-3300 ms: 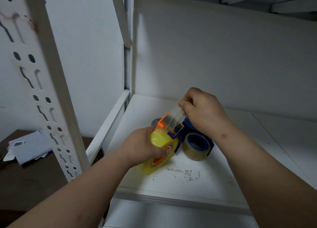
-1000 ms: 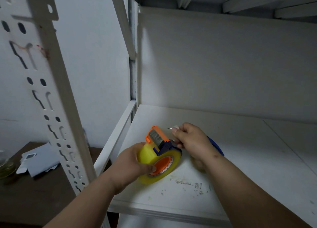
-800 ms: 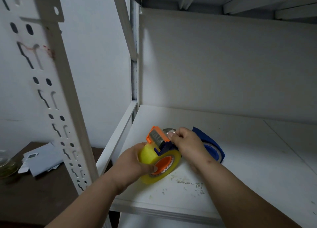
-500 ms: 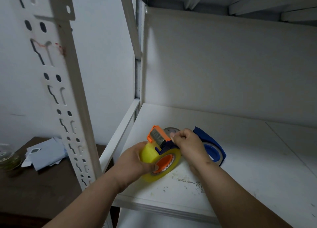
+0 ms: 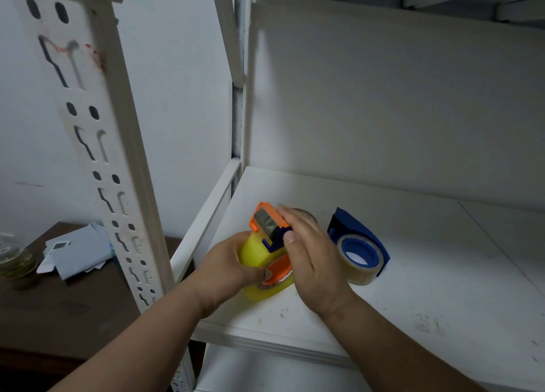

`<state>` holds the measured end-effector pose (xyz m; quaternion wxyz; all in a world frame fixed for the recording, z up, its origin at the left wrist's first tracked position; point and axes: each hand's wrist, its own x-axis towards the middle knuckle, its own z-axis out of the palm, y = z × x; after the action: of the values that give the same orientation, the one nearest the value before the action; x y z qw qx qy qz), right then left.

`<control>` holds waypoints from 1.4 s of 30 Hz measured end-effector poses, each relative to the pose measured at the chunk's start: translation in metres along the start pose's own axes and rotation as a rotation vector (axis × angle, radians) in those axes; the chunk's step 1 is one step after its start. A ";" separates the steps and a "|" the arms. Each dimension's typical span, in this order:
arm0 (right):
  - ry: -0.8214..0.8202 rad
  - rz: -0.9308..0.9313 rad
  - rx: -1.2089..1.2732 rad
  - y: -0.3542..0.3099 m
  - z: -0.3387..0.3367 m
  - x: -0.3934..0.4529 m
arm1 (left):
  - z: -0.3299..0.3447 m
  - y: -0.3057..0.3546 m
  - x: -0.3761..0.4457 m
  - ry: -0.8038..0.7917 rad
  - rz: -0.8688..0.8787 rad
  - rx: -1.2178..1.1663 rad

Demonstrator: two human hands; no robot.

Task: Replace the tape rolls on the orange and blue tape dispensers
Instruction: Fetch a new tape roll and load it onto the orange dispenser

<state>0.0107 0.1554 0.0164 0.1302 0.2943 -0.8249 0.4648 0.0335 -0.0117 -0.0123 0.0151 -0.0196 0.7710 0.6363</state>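
Orange plastic forms the frame of the orange tape dispenser, which we hold just above the front left of the white shelf, its yellow tape roll already seated on the orange hub. Our left hand is closed around the roll and hub from the left; our right hand rests open and flat against the cutter end, fingers extended, not clasping. We judge the assembly light and rigid, the roll's wound face smooth and slippery, so the grip belongs on the roll's sides and hub, clear of the blade. Just right, the blue tape dispenser lies on the shelf carrying a clear roll.
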 end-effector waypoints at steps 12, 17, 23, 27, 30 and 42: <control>-0.269 0.215 0.047 0.006 -0.011 0.011 | -0.003 -0.008 0.003 0.013 -0.004 -0.051; -0.289 0.257 0.024 0.012 -0.015 0.015 | 0.001 -0.005 0.004 0.020 -0.012 -0.044; -0.331 0.308 0.025 0.014 -0.020 0.021 | 0.003 -0.003 0.006 0.013 -0.022 -0.067; -0.380 0.315 0.012 0.016 -0.022 0.019 | 0.003 -0.006 0.004 0.014 -0.018 -0.065; -0.415 0.306 -0.053 0.021 -0.028 0.020 | 0.003 -0.007 0.004 0.027 -0.015 -0.065; -0.380 0.330 -0.146 0.028 -0.021 0.019 | 0.001 -0.008 0.012 0.061 -0.036 -0.146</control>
<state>-0.0228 0.1767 0.0175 -0.0837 0.2276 -0.9027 0.3553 0.0223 -0.0118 -0.0205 0.0015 -0.0542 0.7223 0.6894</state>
